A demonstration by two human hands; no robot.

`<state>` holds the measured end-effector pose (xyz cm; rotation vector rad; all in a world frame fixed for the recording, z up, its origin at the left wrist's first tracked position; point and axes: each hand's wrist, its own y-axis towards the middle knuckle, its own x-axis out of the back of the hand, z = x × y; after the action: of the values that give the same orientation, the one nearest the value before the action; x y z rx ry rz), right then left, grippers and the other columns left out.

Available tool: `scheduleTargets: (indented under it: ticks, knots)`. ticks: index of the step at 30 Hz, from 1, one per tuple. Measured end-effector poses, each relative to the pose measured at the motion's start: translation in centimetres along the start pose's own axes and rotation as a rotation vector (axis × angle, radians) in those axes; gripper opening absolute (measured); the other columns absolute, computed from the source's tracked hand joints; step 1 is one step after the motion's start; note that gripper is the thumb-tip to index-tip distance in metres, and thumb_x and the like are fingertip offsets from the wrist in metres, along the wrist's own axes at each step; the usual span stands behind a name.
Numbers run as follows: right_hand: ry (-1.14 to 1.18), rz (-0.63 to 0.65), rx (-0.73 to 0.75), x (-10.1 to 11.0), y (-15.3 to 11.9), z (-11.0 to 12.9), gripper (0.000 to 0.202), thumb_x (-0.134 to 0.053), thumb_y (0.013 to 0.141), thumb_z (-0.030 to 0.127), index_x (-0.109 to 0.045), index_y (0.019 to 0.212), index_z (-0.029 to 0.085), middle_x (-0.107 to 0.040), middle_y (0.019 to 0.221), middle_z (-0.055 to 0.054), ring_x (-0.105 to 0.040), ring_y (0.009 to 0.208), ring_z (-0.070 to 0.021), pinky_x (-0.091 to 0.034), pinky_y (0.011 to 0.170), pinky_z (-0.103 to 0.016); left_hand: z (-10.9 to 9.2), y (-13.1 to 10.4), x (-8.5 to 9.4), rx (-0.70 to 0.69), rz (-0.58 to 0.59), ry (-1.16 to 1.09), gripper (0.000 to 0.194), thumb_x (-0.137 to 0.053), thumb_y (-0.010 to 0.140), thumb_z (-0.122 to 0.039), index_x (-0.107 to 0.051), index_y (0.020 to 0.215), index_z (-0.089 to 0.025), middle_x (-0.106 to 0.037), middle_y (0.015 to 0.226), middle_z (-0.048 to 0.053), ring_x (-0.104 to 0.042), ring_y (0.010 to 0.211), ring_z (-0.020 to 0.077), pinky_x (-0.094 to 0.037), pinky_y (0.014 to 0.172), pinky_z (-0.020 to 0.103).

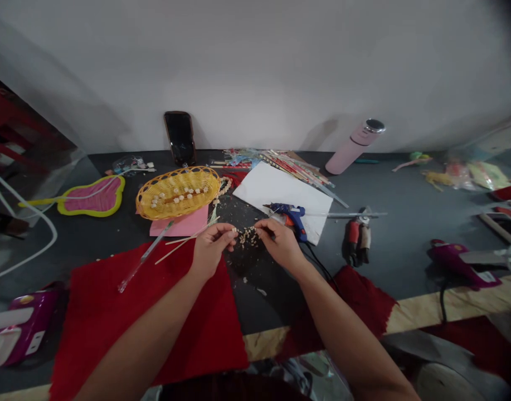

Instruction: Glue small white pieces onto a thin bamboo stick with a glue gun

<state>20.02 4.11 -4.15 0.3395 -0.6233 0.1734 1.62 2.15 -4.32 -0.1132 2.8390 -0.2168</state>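
Observation:
My left hand is closed in a pinch on a small pale piece at its fingertips. My right hand is also pinched, its fingertips at the edge of a pile of small beige pieces; whatever it grips is too small to make out. Both hands hover close together over the dark table. Behind my left hand stands a yellow woven basket with several pale clusters in it. Thin pale sticks lie by my left wrist. A blue glue gun rests just beyond my right hand.
A white sheet lies under the glue gun, with patterned paper straws behind. Pliers lie to the right. A pink flask and a phone stand by the wall. Red cloth covers the front left.

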Motion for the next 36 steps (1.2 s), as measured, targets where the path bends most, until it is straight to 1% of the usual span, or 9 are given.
scheduleTargets:
  ticks: [3,7,14,19,22,24,29,32,36]
  knots:
    - [-0.159,0.033,0.103,0.2,0.1,0.0,0.016,-0.047,0.085,0.017,-0.062,0.089,0.021,-0.062,0.087,-0.005,-0.056,0.084,-0.019,-0.044,0.078,-0.033,0.2,0.1,0.1,0.003,-0.003,-0.018,0.025,-0.07,0.065,-0.029,-0.063,0.083,-0.014,-0.064,0.071,0.002,-0.055,0.057,0.0083,-0.044,0.048,0.018]
    - [-0.32,0.105,0.189,-0.2,0.1,0.2,0.017,-0.047,0.086,0.016,-0.063,0.089,0.019,-0.062,0.088,-0.007,-0.053,0.085,-0.02,-0.043,0.081,-0.035,0.5,0.2,0.2,0.009,0.005,-0.033,0.025,-0.07,0.067,-0.027,-0.062,0.085,-0.013,-0.063,0.073,0.002,-0.054,0.057,0.0079,-0.044,0.049,0.018]
    - [-0.543,0.113,0.108,-1.0,0.0,0.7,0.014,-0.052,0.085,0.025,-0.064,0.087,0.019,-0.062,0.085,-0.007,-0.05,0.086,-0.0206,-0.039,0.081,-0.033,0.7,0.3,0.2,-0.01,0.03,0.006,0.024,-0.068,0.068,-0.028,-0.062,0.086,-0.013,-0.063,0.072,0.002,-0.054,0.058,0.0079,-0.044,0.049,0.018]
    - [-0.59,0.098,0.101,-1.9,0.0,0.8,0.01,-0.054,0.083,0.023,-0.064,0.084,0.02,-0.062,0.083,-0.006,-0.05,0.084,-0.0204,-0.039,0.076,-0.032,0.7,0.2,0.1,-0.013,0.042,0.048,0.022,-0.068,0.068,-0.029,-0.063,0.084,-0.014,-0.062,0.07,0.001,-0.053,0.056,0.008,-0.044,0.049,0.018]
    - [-0.563,0.06,0.115,-2.0,0.1,0.4,0.007,-0.056,0.08,0.022,-0.063,0.079,0.02,-0.062,0.08,-0.005,-0.051,0.083,-0.021,-0.039,0.074,-0.033,0.6,0.2,0.1,-0.013,0.052,0.073,0.023,-0.068,0.068,-0.029,-0.063,0.084,-0.014,-0.062,0.069,0.001,-0.053,0.057,0.0082,-0.044,0.049,0.019]
    - [-0.485,0.007,0.134,-1.8,0.2,0.3,0.007,-0.056,0.08,0.02,-0.063,0.079,0.02,-0.063,0.08,-0.005,-0.053,0.083,-0.0207,-0.04,0.075,-0.033,0.6,0.1,0.0,-0.011,0.058,0.086,0.023,-0.067,0.069,-0.03,-0.063,0.084,-0.013,-0.062,0.069,0.001,-0.053,0.057,0.0083,-0.044,0.05,0.019]
    - [-0.09,-0.11,0.187,-1.1,-0.1,1.3,0.009,-0.054,0.079,0.015,-0.061,0.082,0.02,-0.063,0.08,-0.003,-0.057,0.079,-0.0158,-0.046,0.076,-0.03,0.7,0.1,0.1,0.0,0.089,0.125,0.021,-0.066,0.07,-0.029,-0.063,0.085,-0.014,-0.061,0.069,0.0,-0.053,0.058,0.0084,-0.044,0.051,0.019]
    - [0.01,-0.109,0.197,-1.0,-0.3,2.0,0.008,-0.054,0.081,0.017,-0.061,0.083,0.02,-0.063,0.08,-0.003,-0.058,0.08,-0.0159,-0.048,0.075,-0.03,0.8,-0.1,0.1,-0.013,0.115,0.166,0.019,-0.064,0.072,-0.029,-0.063,0.084,-0.014,-0.06,0.068,0.0,-0.054,0.058,0.0089,-0.045,0.052,0.019]
    - [0.014,-0.095,0.222,-1.2,-0.6,2.0,0.009,-0.055,0.082,0.02,-0.062,0.087,0.022,-0.063,0.083,-0.004,-0.058,0.083,-0.0166,-0.048,0.078,-0.033,0.9,-0.2,0.1,-0.033,0.134,0.205,0.017,-0.063,0.072,-0.028,-0.063,0.083,-0.015,-0.06,0.066,0.0,-0.054,0.057,0.0096,-0.046,0.052,0.02]
